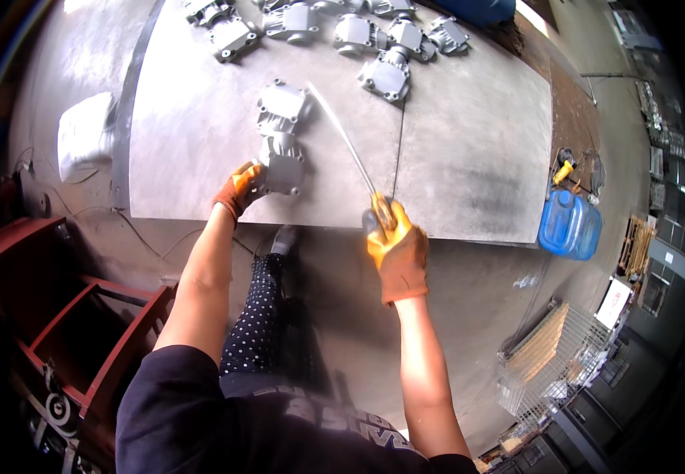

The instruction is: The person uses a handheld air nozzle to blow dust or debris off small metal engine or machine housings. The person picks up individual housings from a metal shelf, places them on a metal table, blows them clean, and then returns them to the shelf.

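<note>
My left hand (241,188), in an orange and brown work glove, grips the near left edge of a grey metal casting (282,167) lying on the table. Its fingertips are partly hidden against the part. A second grey casting (281,104) lies just beyond, close up against the first. My right hand (397,249), gloved alike, is closed round the yellowish handle of a long, thin metal file (344,136). The file slants up and to the left, its tip near the right side of the farther casting. Whether it touches anything I cannot tell.
Several more grey castings (291,22) lie along the far side of the metal-topped table (469,150). A blue jerrycan (570,225) stands off its right end. To the left are a white bundle (87,136) and a red metal frame (113,347); a wire cage (551,355) is at lower right.
</note>
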A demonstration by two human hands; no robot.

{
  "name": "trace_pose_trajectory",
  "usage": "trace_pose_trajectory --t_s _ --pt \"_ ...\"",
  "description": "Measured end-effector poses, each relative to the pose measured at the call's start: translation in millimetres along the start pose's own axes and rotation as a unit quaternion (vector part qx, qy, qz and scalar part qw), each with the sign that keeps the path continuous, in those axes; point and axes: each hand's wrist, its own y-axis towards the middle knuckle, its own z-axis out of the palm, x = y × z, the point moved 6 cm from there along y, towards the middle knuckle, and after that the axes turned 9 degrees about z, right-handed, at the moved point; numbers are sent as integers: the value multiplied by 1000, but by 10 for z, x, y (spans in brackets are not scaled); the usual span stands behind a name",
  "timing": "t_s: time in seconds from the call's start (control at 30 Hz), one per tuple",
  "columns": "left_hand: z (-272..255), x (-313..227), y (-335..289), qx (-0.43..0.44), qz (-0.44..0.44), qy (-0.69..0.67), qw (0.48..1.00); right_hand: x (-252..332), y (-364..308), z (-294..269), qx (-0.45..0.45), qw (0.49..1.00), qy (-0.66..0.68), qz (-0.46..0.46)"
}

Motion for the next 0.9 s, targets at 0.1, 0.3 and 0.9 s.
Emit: trace_pose_trajectory --t_s 0.1,0.3,0.9 --pt "-129 397 -98 -138 -233 0 963 317 96 127 -91 989 -28 -109" --pt "-94 592 -307 -249 -213 66 943 81 246 488 -35 966 -254 -41" --pt "122 380 942 -146 -193 160 957 -1476 -1237 -57 70 980 19 184"
